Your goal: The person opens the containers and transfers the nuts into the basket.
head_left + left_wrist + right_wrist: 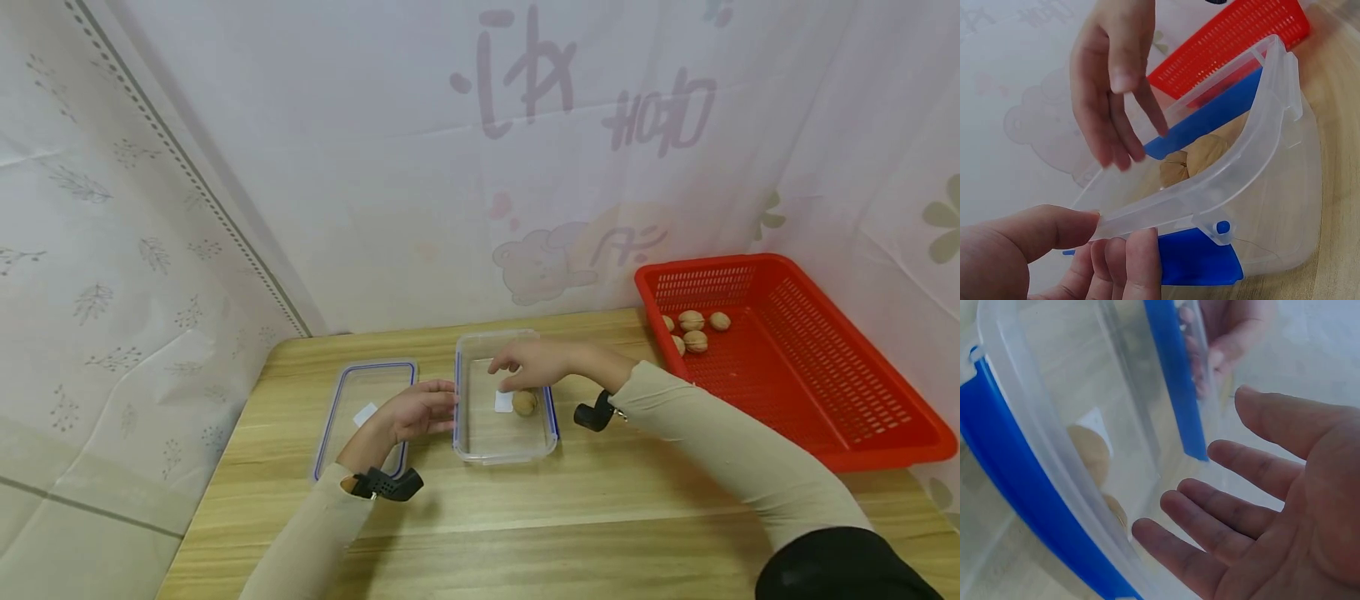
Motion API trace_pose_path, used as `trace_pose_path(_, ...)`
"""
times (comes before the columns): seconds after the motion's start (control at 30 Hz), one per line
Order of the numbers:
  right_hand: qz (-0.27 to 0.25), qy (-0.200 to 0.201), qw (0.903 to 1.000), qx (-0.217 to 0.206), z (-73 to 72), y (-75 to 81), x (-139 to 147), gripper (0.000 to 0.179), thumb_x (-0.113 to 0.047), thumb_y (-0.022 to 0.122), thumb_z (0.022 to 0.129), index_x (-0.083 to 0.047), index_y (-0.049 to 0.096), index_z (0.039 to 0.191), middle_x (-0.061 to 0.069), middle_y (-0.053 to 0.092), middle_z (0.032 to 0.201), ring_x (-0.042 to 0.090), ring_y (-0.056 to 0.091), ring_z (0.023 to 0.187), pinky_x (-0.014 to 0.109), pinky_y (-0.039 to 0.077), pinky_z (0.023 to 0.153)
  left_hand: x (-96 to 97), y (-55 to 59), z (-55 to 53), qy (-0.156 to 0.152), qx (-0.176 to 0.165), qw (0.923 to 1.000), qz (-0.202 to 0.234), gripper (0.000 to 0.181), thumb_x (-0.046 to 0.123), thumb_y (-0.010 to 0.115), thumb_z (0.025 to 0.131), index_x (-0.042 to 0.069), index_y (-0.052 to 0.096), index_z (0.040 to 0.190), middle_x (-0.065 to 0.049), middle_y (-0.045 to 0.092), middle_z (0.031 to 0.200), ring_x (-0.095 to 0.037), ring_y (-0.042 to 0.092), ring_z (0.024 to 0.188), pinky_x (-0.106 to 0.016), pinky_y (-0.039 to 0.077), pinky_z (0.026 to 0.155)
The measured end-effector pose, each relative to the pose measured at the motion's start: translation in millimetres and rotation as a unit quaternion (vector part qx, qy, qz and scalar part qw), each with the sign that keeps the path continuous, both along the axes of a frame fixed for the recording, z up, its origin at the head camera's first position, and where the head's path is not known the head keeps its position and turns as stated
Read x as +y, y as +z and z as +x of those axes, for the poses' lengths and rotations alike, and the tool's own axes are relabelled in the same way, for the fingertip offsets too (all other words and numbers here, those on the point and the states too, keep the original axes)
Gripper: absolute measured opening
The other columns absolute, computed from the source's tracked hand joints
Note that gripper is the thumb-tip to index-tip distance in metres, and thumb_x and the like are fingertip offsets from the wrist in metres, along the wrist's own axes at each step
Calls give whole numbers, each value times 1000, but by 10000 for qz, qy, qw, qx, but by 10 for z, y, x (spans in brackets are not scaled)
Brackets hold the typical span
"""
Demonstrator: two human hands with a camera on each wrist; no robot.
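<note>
A clear plastic food container [472, 446] with blue side latches [1200, 256] stands on the wooden table. My left hand [420, 410] holds its left side, with the thumb [1060, 228] on the rim and the fingers against the latch below. Over the container is my right hand [543, 363], its fingers [1210, 534] spread and relaxed with nothing in them. Two walnuts lie inside: one walnut [525, 403] shows in the head view, and the wrist views show a second walnut [1174, 169] beside it. A white square [504, 402] appears at the container's bottom.
Left of the container lies a clear lid [352, 385] with a blue seal, partly behind my left forearm. At the right stands a red plastic basket [847, 358] with several walnuts [695, 341] in its left corner. A printed curtain [375, 208] hangs behind the table [480, 533].
</note>
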State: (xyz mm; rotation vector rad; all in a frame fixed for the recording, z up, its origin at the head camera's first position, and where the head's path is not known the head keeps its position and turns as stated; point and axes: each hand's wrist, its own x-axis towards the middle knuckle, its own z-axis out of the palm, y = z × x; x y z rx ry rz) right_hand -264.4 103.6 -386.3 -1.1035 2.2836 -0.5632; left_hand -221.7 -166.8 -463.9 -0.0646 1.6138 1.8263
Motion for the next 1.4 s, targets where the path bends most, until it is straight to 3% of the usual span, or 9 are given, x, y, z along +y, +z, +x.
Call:
trace_pose_path(0.13, 213, 55, 9996, -148, 36, -72, -111, 43, -22, 60, 103, 1, 56, 139, 15, 58, 141, 38, 55, 129, 46, 49, 108, -1, 3, 1, 13, -36, 10000, 22, 18, 4, 54, 102, 1, 51, 120, -4, 63, 95, -13, 64, 85, -27, 62, 77)
trace_pose_path(0.5, 879, -88, 9961, -10, 80, -196, -246, 48, -18, 70, 97, -2, 57, 140, 13, 56, 145, 31, 51, 135, 44, 44, 114, -5, 12, -5, -11, -60, 9999, 92, 13, 3, 54, 102, 3, 53, 115, -4, 63, 94, -14, 65, 84, -26, 62, 75)
trace_pose_path(0.7, 1009, -29, 9949, -30, 94, -213, -264, 53, 6, 66, 87, -5, 60, 138, 13, 56, 144, 26, 53, 127, 42, 47, 110, -3, 15, -5, 3, -66, 9999, 108, 12, 3, 54, 101, 4, 53, 114, -3, 64, 94, -14, 65, 84, -26, 62, 75)
trace_pose_path(0.87, 1095, 11, 9939, -112, 103, -230, -271, 53, 15, 61, 85, -4, 62, 135, 14, 57, 142, 23, 53, 119, 37, 47, 106, -9, 11, -2, -17, -16, 10000, 85, 14, 3, 54, 101, 3, 52, 116, -4, 65, 95, -14, 66, 85, -27, 62, 76)
trace_pose_path(1.13, 1231, -67, 9923, 106, 97, -303, -313, 43, 12, 70, 84, -4, 70, 123, 11, 65, 129, 22, 58, 118, 39, 49, 108, -7, 10, 4, -30, 16, 10000, 27, 22, 4, 54, 101, -1, 50, 122, -4, 64, 96, -14, 65, 86, -26, 62, 76)
trace_pose_path(1.4, 1051, -196, 9942, 65, 56, -342, -324, 38, 12, 71, 84, -2, 71, 120, 11, 69, 120, 22, 62, 109, 37, 54, 101, -7, -1, -3, -27, 1, 10000, 29, 19, 4, 54, 101, 0, 51, 120, -4, 63, 95, -13, 65, 85, -26, 62, 76)
